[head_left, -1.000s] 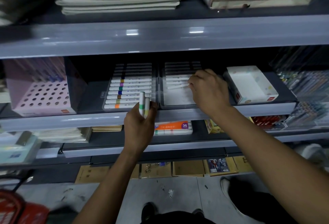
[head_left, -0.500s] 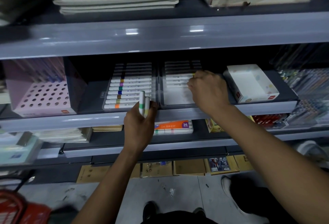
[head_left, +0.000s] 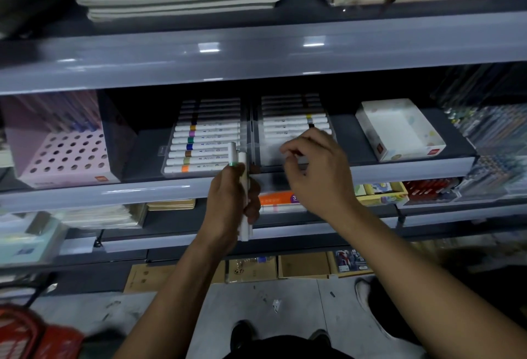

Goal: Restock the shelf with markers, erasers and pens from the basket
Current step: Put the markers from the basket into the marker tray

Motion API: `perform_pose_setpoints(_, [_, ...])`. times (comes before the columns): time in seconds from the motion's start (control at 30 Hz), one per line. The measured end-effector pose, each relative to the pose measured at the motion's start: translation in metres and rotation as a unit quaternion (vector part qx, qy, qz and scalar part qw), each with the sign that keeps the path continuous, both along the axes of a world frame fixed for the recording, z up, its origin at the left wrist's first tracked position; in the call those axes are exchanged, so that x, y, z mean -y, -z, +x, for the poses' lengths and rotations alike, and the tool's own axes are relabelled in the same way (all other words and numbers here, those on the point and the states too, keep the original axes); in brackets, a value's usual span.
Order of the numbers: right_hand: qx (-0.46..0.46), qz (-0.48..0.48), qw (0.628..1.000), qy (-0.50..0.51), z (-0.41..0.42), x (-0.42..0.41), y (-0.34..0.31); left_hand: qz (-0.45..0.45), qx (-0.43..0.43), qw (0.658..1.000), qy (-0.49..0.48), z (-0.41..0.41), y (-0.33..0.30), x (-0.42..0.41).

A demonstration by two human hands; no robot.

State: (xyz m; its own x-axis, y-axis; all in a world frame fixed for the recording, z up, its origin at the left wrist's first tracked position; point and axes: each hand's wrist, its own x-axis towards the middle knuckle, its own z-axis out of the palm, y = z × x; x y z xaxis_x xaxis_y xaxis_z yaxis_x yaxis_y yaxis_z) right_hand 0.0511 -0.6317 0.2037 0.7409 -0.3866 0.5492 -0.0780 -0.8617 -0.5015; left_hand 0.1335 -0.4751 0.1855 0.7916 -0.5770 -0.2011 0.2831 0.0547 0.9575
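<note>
Markers (head_left: pixel 241 187) upright, clamped in left hand (head_left: pixel 228 204) fingers before shelf (head_left: pixel 142 191). Right hand (head_left: pixel 313 170) over right tray (head_left: pixel 296 141), fingers curled; grasp indeterminable.

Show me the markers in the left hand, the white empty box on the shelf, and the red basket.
markers (head_left: pixel 244 216), head view, white barrels below the hand.
white empty box (head_left: pixel 399 130), head view, its inner floor.
red basket (head_left: pixel 25 336), head view, its rim.

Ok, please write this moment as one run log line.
left hand: holds markers | right hand: over right tray, empty | left tray: full
</note>
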Motion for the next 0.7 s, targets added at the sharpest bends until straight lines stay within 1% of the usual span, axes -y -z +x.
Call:
perform_pose_setpoints(0.1, [-0.027, 0.118, 0.99, -0.066, -0.003, -0.019, -0.005, -0.065, -0.127, 0.989, 0.047, -0.001, -0.004, 0.001])
perform_pose_setpoints(0.17, [-0.049, 0.213, 0.972, -0.09, -0.003, -0.029, -0.01, -0.094, -0.155, 0.98, 0.084, -0.002, -0.005, -0.001])
perform_pose_setpoints(0.23, [-0.056, 0.303, 0.946, -0.102, -0.002, -0.033, -0.015, -0.101, -0.119, 0.982, 0.11, -0.002, -0.004, -0.003])
perform_pose_setpoints(0.27, [-0.059, 0.33, 0.936, -0.106, -0.002, -0.033, -0.017, -0.099, -0.092, 0.984, 0.116, -0.003, -0.004, -0.004])
perform_pose_setpoints(0.4, [-0.106, 0.361, 0.92, -0.111, -0.001, -0.03, -0.02, -0.078, -0.025, 0.991, 0.109, -0.004, -0.003, -0.004])
perform_pose_setpoints(0.53, [-0.131, 0.402, 0.898, -0.118, -0.003, -0.022, -0.016, -0.065, -0.001, 0.991, 0.116, -0.006, -0.003, -0.005])
perform_pose_setpoints(0.6, [-0.129, 0.406, 0.896, -0.124, -0.006, -0.017, -0.014, -0.059, 0.008, 0.992, 0.116, -0.007, -0.002, -0.006])
perform_pose_setpoints(0.7, [-0.083, 0.424, 0.894, -0.114, -0.009, -0.007, -0.013, -0.033, 0.01, 0.995, 0.095, -0.002, 0.001, -0.013])
